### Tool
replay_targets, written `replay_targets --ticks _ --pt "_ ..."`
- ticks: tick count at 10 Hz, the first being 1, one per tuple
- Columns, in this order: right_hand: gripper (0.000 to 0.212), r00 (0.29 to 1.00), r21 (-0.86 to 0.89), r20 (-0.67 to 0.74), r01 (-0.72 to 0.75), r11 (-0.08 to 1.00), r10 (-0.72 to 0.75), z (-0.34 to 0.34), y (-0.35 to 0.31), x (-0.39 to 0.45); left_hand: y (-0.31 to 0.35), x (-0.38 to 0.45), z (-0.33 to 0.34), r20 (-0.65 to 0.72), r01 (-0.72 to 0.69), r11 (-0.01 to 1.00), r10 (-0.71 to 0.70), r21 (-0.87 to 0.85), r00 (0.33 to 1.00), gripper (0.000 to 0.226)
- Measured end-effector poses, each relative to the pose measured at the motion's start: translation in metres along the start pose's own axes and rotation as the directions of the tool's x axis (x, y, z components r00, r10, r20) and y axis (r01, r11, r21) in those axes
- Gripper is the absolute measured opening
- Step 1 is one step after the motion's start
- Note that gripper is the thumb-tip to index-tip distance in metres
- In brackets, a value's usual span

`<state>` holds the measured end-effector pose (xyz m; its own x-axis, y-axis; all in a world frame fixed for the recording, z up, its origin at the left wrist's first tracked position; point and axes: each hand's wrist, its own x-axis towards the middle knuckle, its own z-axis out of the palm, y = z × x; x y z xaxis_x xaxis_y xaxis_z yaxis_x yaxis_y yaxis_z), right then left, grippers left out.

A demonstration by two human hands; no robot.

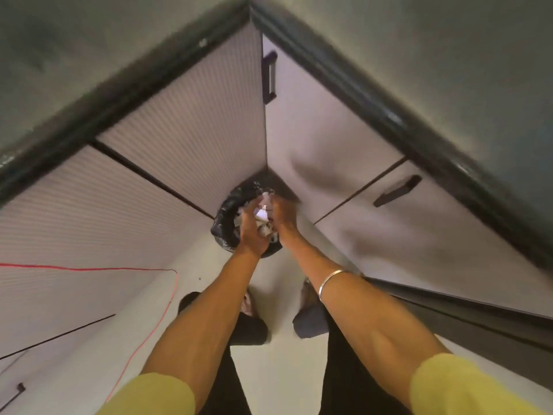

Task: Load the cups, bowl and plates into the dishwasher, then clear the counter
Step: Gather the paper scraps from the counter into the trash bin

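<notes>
Together, the left hand (250, 232) and right hand (282, 217) each keep a closed grip on crumpled paper (263, 215) over the bin (229, 217), at 12 o'clock from the feet.

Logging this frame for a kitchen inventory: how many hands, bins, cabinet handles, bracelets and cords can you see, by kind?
Bare hands: 2, left and right, holding crumpled white paper
Black-bagged round bin: 1
Dark bar cabinet handles: 3
Silver metal bracelet: 1
Thin red cord: 1
Total: 8
</notes>
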<state>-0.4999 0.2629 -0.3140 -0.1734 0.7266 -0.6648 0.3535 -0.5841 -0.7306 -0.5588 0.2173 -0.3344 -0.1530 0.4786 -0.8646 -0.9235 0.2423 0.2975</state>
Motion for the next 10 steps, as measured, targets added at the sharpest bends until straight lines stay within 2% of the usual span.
replay_targets --ticks 1,2,3,4,5,6,7,8,9,10 --pt "0.033 1.000 0.029 -0.026 0.005 1.000 -0.005 0.011 0.047 0.045 -0.012 0.046 -0.017 -0.069 -0.043 0.996 0.048 0.082 0.996 0.027" --pt "0.031 0.998 -0.070 -0.006 -0.061 0.996 0.061 0.025 0.089 0.092 -0.020 0.094 -0.032 -0.117 -0.028 0.996 0.038 0.084 0.992 0.021" --pt "0.035 0.995 -0.144 0.019 -0.091 0.985 0.094 0.033 0.114 0.130 -0.027 0.144 -0.059 -0.155 -0.035 0.989 0.058 0.145 0.986 0.052" --pt "0.038 0.988 -0.193 0.040 -0.140 0.971 0.150 0.039 0.133 0.159 -0.025 0.205 -0.093 -0.187 -0.034 0.976 0.075 0.217 0.980 0.095" --pt "0.044 0.963 -0.157 0.106 -0.230 0.961 0.248 0.042 0.139 0.173 -0.015 0.209 -0.097 -0.203 0.086 0.961 -0.033 0.261 0.979 0.087" --pt "0.049 0.947 -0.210 0.126 -0.265 0.941 0.295 0.041 0.141 0.170 -0.004 0.193 -0.097 -0.319 0.112 0.900 0.031 0.422 0.947 0.063" --pt "0.049 0.944 -0.300 0.094 -0.277 0.913 0.317 0.036 0.138 0.157 0.007 0.168 -0.082 -0.244 0.134 0.990 -0.119 0.046 0.962 0.058" --pt "0.042 0.952 -0.412 0.041 -0.261 0.873 0.304 0.025 0.120 0.133 0.010 0.133 -0.061 -0.229 0.172 0.978 -0.142 0.115 0.963 0.066" --pt "0.041 0.958 -0.525 0.063 -0.207 0.826 0.280 0.013 0.096 0.098 0.007 0.114 -0.066 -0.347 0.147 0.955 -0.050 0.259 0.937 0.079" --pt "0.037 0.975 -0.626 0.073 -0.120 0.770 0.211 0.001 0.064 0.059 0.002 0.075 -0.072 -0.277 0.092 0.514 0.297 0.853 0.914 0.079"
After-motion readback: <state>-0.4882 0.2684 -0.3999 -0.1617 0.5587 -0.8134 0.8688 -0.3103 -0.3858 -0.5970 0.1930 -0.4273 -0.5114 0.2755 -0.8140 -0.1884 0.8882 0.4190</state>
